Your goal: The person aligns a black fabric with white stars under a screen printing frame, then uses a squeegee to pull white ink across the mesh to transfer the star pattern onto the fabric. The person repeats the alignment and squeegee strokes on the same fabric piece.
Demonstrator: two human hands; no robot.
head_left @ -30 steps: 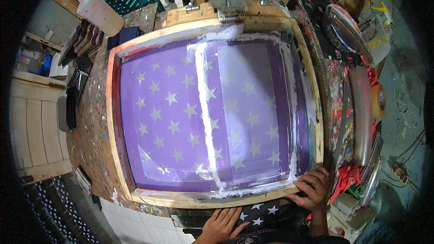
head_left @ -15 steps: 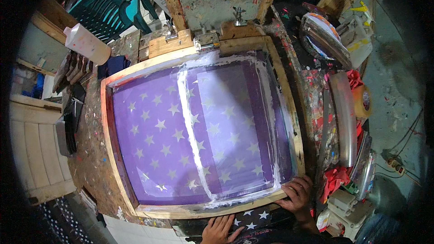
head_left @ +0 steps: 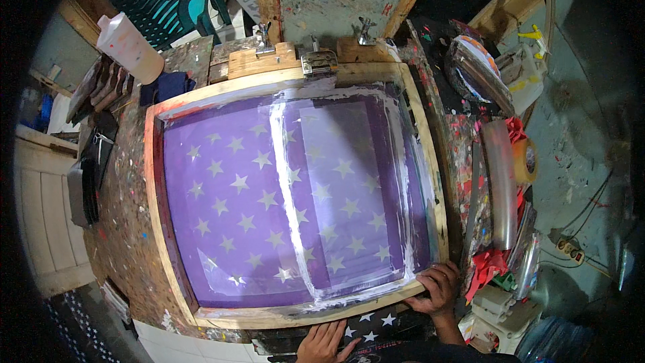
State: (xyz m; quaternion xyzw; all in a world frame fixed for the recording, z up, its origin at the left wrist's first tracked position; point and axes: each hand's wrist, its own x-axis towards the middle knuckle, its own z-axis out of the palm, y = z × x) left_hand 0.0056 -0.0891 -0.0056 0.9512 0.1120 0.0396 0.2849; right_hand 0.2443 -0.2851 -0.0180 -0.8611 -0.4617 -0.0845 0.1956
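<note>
A wooden-framed printing screen [head_left: 235, 259] with purple mesh and rows of pale stars fills the middle of the view. White tape-like strips cross the mesh and edge its right part. My right hand [head_left: 438, 289] grips the frame's near right corner, fingers curled over the wood. Just below the near rail, my left hand [head_left: 327, 341] rests with outstretched fingers, holding nothing. Beside it lies a dark piece with white stars [head_left: 369, 325], partly hidden under the frame. Metal hinge clamps [head_left: 318, 62] on wooden blocks join the frame's far side.
A cloudy plastic bottle [head_left: 131, 50] and dark cloth [head_left: 166, 87] stand at the far left. Black tools [head_left: 84, 185] lie on the left of the paint-spotted table [head_left: 124, 242]. To the right are a clear roll [head_left: 500, 185], tape [head_left: 526, 160] and red cloth [head_left: 489, 267]. Behind is a green chair [head_left: 158, 3].
The whole view has shifted slightly. Both hands stay at nearly the same places by the frame, and the screen looks unmoved.
</note>
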